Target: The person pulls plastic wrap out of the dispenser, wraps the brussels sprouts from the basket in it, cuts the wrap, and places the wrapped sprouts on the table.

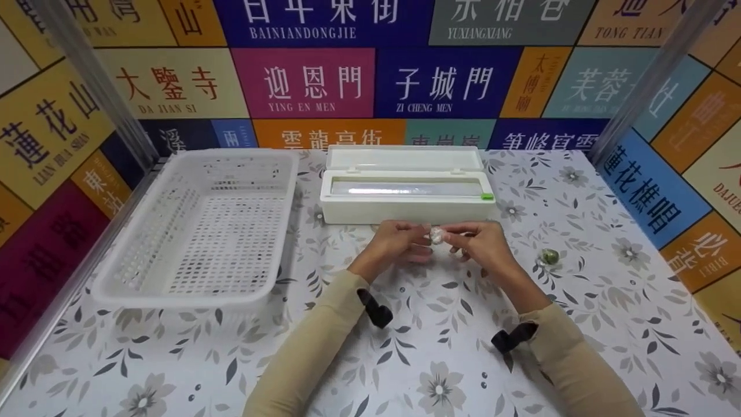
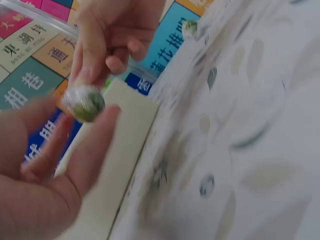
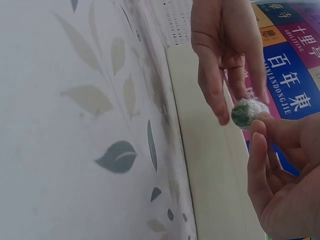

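Observation:
A small round green fruit-like ball [image 3: 243, 116], wrapped in crinkled clear film, is between the two hands, in front of a white cling film dispenser [image 1: 405, 211]. My right hand [image 1: 483, 243] pinches the ball's film-covered side between thumb and fingertips. On the other side, my left hand [image 1: 396, 242] has its fingers extended around the ball, index fingertip right at it in the right wrist view, thumb [image 3: 220, 112] a little off it. The dispenser's lid [image 1: 405, 157] stands raised, showing film inside and a green slider [image 1: 487, 197] at the right end.
A white perforated plastic basket [image 1: 197, 301] stands at the left. Another small green ball [image 1: 549, 256] lies on the flower-patterned tablecloth [image 1: 440, 388], right of my right hand. Panels with printed characters [image 1: 312, 81] wall the table's back and sides.

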The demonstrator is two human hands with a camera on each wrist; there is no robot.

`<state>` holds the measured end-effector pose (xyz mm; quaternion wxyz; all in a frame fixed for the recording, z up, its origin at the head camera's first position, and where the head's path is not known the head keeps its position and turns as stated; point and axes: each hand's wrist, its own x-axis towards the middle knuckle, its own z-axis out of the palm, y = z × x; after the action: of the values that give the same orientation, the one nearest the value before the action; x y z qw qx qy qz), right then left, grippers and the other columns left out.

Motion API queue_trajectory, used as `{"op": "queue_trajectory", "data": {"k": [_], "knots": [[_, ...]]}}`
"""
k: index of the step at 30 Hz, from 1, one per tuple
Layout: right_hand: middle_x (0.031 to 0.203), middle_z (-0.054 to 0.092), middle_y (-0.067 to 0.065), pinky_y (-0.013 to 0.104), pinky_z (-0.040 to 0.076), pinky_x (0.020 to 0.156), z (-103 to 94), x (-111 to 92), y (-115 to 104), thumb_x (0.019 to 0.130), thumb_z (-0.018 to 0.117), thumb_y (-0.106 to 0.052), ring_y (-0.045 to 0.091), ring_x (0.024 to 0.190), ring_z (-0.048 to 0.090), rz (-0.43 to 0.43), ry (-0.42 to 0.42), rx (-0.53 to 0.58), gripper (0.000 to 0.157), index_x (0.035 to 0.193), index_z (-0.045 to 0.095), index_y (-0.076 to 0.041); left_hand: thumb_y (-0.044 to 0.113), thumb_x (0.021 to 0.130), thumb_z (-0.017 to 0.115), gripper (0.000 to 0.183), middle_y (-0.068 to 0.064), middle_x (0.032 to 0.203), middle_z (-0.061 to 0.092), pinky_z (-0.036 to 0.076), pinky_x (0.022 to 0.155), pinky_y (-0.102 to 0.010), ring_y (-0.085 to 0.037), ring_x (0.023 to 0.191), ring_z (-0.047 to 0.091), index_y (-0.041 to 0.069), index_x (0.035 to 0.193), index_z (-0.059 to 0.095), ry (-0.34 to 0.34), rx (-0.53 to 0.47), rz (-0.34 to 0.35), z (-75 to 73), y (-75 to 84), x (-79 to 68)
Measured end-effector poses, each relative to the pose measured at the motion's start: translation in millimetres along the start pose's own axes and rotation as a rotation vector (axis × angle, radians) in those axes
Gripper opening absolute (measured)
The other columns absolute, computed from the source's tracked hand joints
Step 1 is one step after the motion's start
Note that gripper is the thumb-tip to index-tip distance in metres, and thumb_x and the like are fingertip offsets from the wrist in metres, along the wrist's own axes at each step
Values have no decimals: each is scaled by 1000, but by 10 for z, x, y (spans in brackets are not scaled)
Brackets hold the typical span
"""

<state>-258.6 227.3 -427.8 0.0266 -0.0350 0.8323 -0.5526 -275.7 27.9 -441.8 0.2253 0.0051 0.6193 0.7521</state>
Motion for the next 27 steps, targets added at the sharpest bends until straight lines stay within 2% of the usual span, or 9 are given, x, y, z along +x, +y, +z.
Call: {"op": "queue_trajectory", "data": {"k": [3, 5, 10, 15, 18, 22, 27], "knots": [[81, 75, -9, 30, 60, 55, -94, -27, 26, 89, 78, -30, 10, 69, 68, -19, 7, -9, 34, 114, 76, -6, 23, 98, 66, 33, -31, 119, 68, 65, 72, -36, -30, 84, 77, -3, 120, 64, 2, -35, -79, 85, 19, 33], [83, 75, -6, 31, 61, 57, -154, -43, 38, 88, 78, -32, 11, 73, 68, -38, 1, -16, 36, 114, 76, -7, 23, 97, 67, 33, -32, 120, 67, 65, 71, -35, -26, 79, 77, -3, 118, 65, -5, -76, -109, 133, 27, 58], [96, 78, -6, 29, 62, 65, -310, -79, 66, 87, 79, -29, 8, 82, 69, -62, -45, -4, 41, 118, 73, -4, 15, 91, 74, 24, -24, 112, 73, 64, 77, -32, -25, 87, 77, -2, 107, 71, -2, -138, -107, 255, 49, 115], [103, 75, -12, 29, 63, 73, -522, -113, 108, 93, 73, -22, 11, 92, 71, -73, -118, 97, 44, 125, 65, 7, -2, 87, 73, 26, -20, 103, 75, 63, 82, -32, -37, 107, 72, -5, 112, 70, -10, -231, -64, 402, 33, 178], [104, 74, -14, 28, 63, 75, -626, -109, 125, 95, 71, -21, 10, 95, 72, -77, -119, 129, 47, 129, 61, 10, -7, 87, 71, 29, -20, 104, 74, 63, 83, -31, -38, 107, 72, -6, 116, 68, -13, -256, -34, 503, 17, 220], [106, 72, -18, 28, 62, 79, -745, -86, 141, 91, 75, -26, 7, 93, 72, -53, -88, 40, 53, 132, 61, 4, -6, 86, 72, 26, -16, 102, 75, 63, 81, -30, -33, 99, 75, -3, 112, 71, -8, -224, 4, 649, -12, 280], [106, 73, -17, 22, 59, 79, -949, -84, 185, 88, 77, -37, 9, 90, 73, -23, -81, -126, 55, 131, 65, -5, -9, 85, 72, 24, -15, 101, 75, 64, 75, -31, -35, 95, 75, -6, 109, 72, -7, -147, 127, 860, -80, 359]]}}
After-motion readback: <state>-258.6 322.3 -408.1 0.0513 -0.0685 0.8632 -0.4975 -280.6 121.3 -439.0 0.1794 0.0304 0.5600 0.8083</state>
